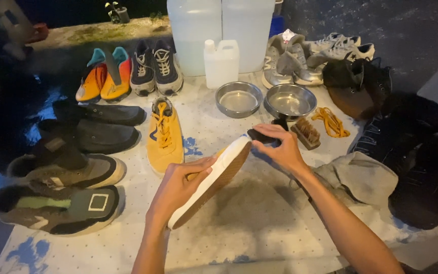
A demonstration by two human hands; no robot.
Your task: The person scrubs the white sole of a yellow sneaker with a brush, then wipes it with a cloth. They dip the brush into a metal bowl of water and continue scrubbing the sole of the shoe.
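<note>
1. Head view: I count two steel bowls (239, 99), two jugs (193, 30), one small canister (221, 63), one spare brush (306, 133).
2. Shoe (214, 177) sole-up, long axis running near-left to far-right, toe far.
3. Left hand (178, 187) grips its middle; right hand (280, 147) closed on a dark brush (262, 136) at the toe.

Dotted white cloth (259, 223) covers surface; on it yellow shoe (164, 136), two steel bowls (239, 99), brush (306, 133), orange laces (331, 122).
</note>
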